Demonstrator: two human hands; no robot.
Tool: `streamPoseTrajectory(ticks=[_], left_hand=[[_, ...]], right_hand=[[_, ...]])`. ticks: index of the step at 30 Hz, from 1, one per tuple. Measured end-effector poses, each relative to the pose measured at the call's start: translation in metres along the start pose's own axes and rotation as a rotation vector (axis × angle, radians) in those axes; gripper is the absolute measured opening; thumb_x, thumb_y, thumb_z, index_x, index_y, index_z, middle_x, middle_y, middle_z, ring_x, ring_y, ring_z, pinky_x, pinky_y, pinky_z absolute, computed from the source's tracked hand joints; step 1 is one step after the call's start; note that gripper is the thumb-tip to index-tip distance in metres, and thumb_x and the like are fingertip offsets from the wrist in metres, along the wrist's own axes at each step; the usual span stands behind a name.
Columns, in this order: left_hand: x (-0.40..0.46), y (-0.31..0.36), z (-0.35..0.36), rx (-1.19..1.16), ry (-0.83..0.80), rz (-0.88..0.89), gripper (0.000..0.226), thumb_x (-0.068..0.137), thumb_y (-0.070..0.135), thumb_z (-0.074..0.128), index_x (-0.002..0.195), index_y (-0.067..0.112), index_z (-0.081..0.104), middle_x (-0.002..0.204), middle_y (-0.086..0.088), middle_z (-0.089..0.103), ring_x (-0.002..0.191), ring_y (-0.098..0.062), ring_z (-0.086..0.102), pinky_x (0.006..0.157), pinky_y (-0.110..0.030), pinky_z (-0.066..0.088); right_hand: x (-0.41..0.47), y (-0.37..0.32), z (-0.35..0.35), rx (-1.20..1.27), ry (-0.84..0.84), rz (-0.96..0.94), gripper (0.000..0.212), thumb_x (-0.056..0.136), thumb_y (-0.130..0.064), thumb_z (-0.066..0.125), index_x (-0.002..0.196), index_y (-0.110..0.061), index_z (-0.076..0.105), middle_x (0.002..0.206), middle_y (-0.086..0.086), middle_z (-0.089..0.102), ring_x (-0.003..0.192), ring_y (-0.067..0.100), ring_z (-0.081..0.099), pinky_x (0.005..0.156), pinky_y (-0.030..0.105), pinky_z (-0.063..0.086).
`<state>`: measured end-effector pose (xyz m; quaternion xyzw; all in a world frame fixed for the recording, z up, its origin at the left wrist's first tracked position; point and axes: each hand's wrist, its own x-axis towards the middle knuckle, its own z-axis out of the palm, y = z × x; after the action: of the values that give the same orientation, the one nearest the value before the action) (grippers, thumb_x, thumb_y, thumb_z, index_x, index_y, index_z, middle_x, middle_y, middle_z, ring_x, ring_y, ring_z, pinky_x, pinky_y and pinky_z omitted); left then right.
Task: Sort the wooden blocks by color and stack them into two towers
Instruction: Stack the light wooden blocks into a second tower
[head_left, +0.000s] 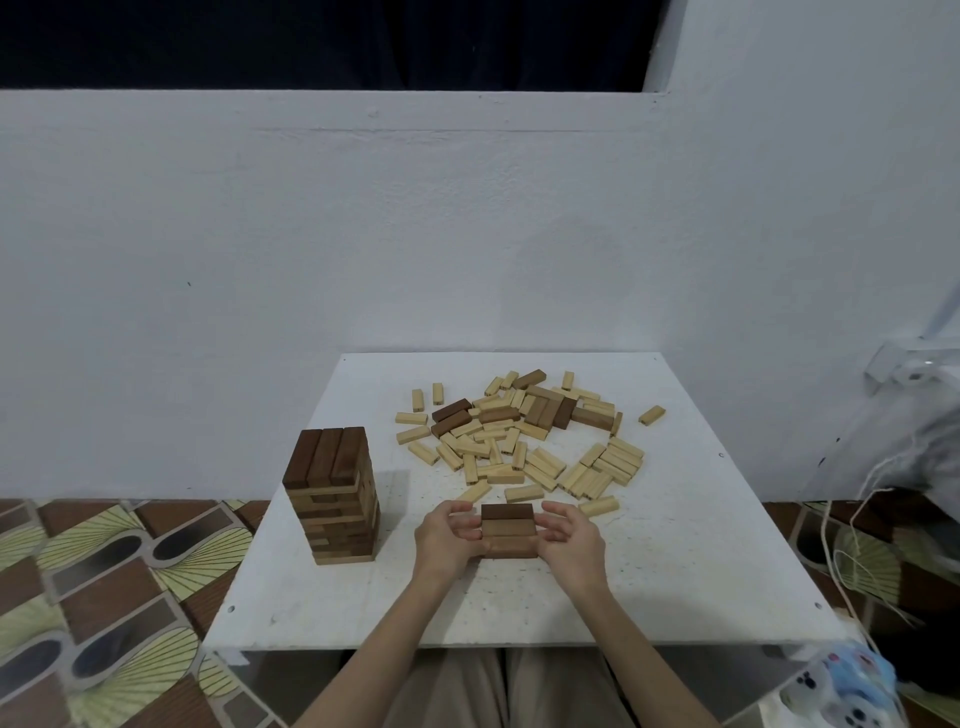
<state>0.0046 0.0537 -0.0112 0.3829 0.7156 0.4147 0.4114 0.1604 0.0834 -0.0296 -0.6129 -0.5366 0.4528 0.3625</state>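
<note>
A tall tower of dark brown blocks (332, 493) stands on the left part of the white board (675, 571). Near the front middle, a row of three dark blocks (508, 530) lies side by side on the board. My left hand (447, 538) presses against the row's left ends and my right hand (571, 538) against its right ends, fingers curled around it. Behind them sprawls a loose heap of light blocks (519, 447) with a few dark blocks (545, 410) mixed in at the back.
A white wall rises right behind the board. Patterned floor tiles (104, 597) show on the left. At the right lie cords and a plastic bag (852, 680). My legs sit under the board's near edge.
</note>
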Motion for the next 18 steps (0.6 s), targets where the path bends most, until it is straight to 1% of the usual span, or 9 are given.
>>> streamPoseTrajectory(ticks=[3,5,7,9,12,13,15,17,18], left_hand=[[-0.003,0.004,-0.002,0.002,-0.001,0.003,0.051,0.069,-0.008,0.076,0.115,0.004,0.056,0.093,-0.004,0.065,0.074,-0.008,0.061,0.058,-0.010,0.049],[-0.004,0.010,-0.004,0.003,0.000,0.009,0.052,0.069,-0.008,0.075,0.116,0.004,0.056,0.093,-0.004,0.065,0.073,-0.007,0.061,0.056,-0.008,0.048],[-0.005,0.018,-0.006,0.002,0.002,0.014,0.054,0.069,-0.010,0.074,0.118,0.003,0.055,0.095,-0.006,0.065,0.073,-0.008,0.061,0.058,-0.009,0.049],[-0.005,0.027,-0.008,0.002,0.003,0.020,0.054,0.069,-0.010,0.074,0.118,0.002,0.055,0.097,-0.009,0.066,0.073,-0.010,0.061,0.058,-0.010,0.049],[-0.006,0.044,-0.012,-0.015,0.008,0.025,0.055,0.068,-0.010,0.076,0.116,0.004,0.056,0.094,-0.007,0.065,0.073,-0.010,0.061,0.056,-0.011,0.049],[-0.007,0.049,-0.014,-0.023,0.011,0.031,0.055,0.067,-0.010,0.077,0.117,0.004,0.056,0.094,-0.006,0.065,0.075,-0.012,0.062,0.060,-0.013,0.051],[-0.009,0.060,-0.019,-0.043,0.015,0.046,0.057,0.066,-0.012,0.077,0.117,0.002,0.056,0.096,-0.008,0.066,0.080,-0.017,0.064,0.070,-0.025,0.055],[-0.012,0.072,-0.027,-0.064,0.021,0.068,0.058,0.065,-0.014,0.076,0.117,0.000,0.057,0.096,-0.010,0.067,0.082,-0.019,0.065,0.078,-0.033,0.055],[-0.013,0.079,-0.032,-0.072,0.024,0.079,0.057,0.065,-0.014,0.076,0.117,0.000,0.057,0.096,-0.010,0.067,0.083,-0.020,0.065,0.080,-0.034,0.055]], right_hand=[[-0.001,-0.004,-0.001,0.029,-0.005,0.005,0.045,0.078,0.008,0.067,0.118,-0.011,0.060,0.100,0.000,0.068,0.084,0.007,0.064,0.075,0.019,0.053],[-0.002,-0.009,-0.003,0.049,-0.002,-0.002,0.046,0.077,0.007,0.069,0.118,-0.012,0.060,0.101,0.000,0.069,0.086,0.009,0.065,0.081,0.025,0.054],[-0.003,-0.016,-0.006,0.061,-0.005,-0.012,0.046,0.077,0.005,0.071,0.118,-0.014,0.059,0.099,-0.004,0.068,0.088,0.009,0.065,0.086,0.031,0.055],[-0.005,-0.026,-0.010,0.071,-0.008,-0.025,0.047,0.077,0.004,0.072,0.118,-0.015,0.059,0.094,-0.009,0.066,0.089,0.007,0.065,0.087,0.034,0.055],[-0.006,-0.043,-0.015,0.096,0.002,-0.041,0.048,0.077,0.004,0.071,0.119,-0.015,0.058,0.095,-0.009,0.065,0.089,0.008,0.064,0.081,0.030,0.055],[-0.007,-0.050,-0.017,0.108,0.008,-0.045,0.048,0.078,0.005,0.071,0.119,-0.014,0.058,0.097,-0.006,0.066,0.089,0.008,0.063,0.077,0.025,0.054],[-0.008,-0.064,-0.022,0.121,0.018,-0.059,0.047,0.077,0.007,0.071,0.118,-0.013,0.058,0.100,-0.001,0.067,0.086,0.007,0.062,0.070,0.017,0.050],[-0.010,-0.080,-0.025,0.129,0.020,-0.081,0.047,0.077,0.007,0.071,0.118,-0.013,0.059,0.103,0.003,0.068,0.082,0.006,0.062,0.065,0.014,0.048],[-0.011,-0.088,-0.026,0.132,0.018,-0.091,0.047,0.077,0.007,0.071,0.118,-0.012,0.058,0.103,0.003,0.068,0.081,0.006,0.062,0.064,0.014,0.047]])
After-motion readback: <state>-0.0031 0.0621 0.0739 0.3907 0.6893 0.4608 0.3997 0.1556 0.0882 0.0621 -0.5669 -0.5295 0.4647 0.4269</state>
